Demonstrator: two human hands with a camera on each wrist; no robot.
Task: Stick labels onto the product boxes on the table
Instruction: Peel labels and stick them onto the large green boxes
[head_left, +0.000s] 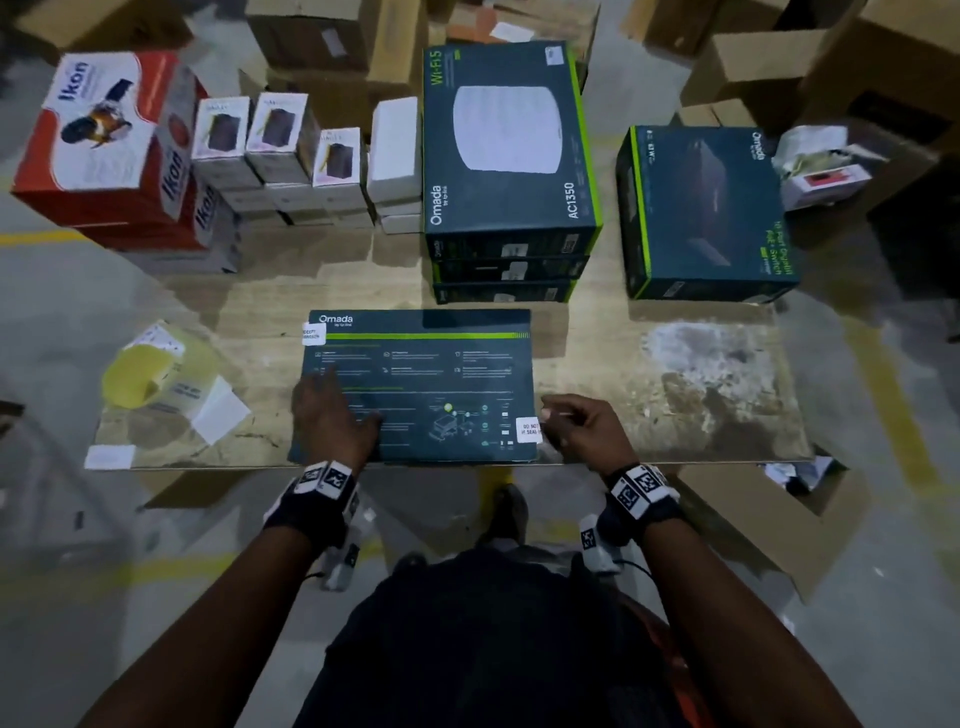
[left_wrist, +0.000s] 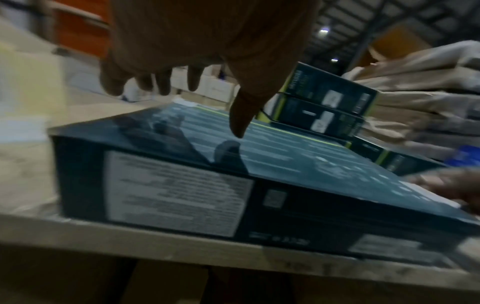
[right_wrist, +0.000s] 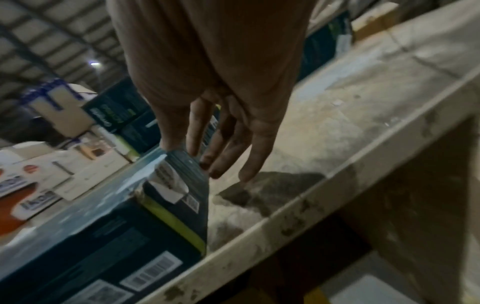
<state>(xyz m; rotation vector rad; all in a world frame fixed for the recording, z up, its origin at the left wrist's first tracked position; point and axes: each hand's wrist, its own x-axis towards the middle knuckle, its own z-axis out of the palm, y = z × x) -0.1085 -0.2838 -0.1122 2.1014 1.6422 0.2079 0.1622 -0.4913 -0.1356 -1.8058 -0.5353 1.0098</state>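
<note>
A flat dark teal Omada box lies at the table's front edge. A white seal label sits on its near right corner and folds over the side. Another white label is on its far left corner. My left hand is spread over the box's left part, fingers straight; contact is unclear. My right hand is at the labelled corner, thumb on the top edge, fingers straight down beside the box's side.
A yellow label roll with loose backing paper lies at the left. Stacked Omada boxes, a switch box, red Ikon boxes and small white boxes line the back. The worn table is bare at the right.
</note>
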